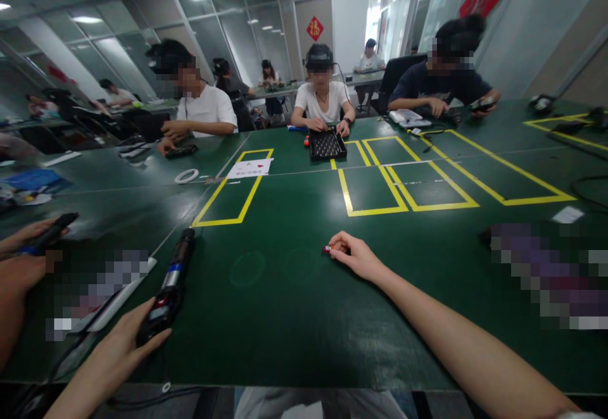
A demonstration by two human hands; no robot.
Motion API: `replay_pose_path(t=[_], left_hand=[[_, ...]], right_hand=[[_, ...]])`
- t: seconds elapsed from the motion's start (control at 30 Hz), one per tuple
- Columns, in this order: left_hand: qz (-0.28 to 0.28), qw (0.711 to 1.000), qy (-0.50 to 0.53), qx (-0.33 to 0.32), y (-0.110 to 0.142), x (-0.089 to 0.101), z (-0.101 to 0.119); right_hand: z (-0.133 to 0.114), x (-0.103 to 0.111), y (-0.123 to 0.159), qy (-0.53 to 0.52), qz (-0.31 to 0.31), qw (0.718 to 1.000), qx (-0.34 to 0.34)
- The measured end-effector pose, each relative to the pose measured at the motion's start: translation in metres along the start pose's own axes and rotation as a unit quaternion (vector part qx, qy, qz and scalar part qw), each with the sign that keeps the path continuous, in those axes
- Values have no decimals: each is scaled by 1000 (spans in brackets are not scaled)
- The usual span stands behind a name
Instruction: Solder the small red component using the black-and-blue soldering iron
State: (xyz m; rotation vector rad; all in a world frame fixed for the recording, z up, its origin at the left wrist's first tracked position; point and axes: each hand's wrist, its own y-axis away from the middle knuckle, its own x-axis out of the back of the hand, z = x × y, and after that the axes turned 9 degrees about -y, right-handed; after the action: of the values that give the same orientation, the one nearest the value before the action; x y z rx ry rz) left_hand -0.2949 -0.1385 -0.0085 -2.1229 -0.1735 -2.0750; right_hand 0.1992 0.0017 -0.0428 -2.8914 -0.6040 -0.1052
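My left hand (pixel 126 337) is wrapped round the lower part of a black electric screwdriver (pixel 175 273) with a blue band. The tool lies tilted over the green table, its thin tip pointing away from me. Near the middle of the table my right hand (pixel 354 256) pinches a small red and orange piece (pixel 327 249) between thumb and fingertips. Most of that piece is covered by the fingers, so its kind cannot be made out. The right hand is close to the tabletop.
Yellow tape outlines (pixel 375 211) mark the green table (pixel 285 330). Across it, a person works at a black tray (pixel 327 147). At far left, another person's hand (pixel 28 273) holds a dark tool. A white tape roll (pixel 186 176) and a paper sheet (pixel 249 168) lie farther back.
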Motion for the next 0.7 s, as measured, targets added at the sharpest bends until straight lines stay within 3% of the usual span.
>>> replay_pose_path(t=[0.37, 0.5, 0.7], left_hand=[[-10, 999, 10, -37, -34, 0, 14], [-25, 999, -13, -40, -41, 9, 45], [-48, 994, -21, -95, -45, 19, 111]], right_hand=[[-1, 1, 1, 9, -10, 1000, 5], [1, 0, 0, 15, -12, 1000, 5], [5, 1, -1, 16, -19, 1000, 7]])
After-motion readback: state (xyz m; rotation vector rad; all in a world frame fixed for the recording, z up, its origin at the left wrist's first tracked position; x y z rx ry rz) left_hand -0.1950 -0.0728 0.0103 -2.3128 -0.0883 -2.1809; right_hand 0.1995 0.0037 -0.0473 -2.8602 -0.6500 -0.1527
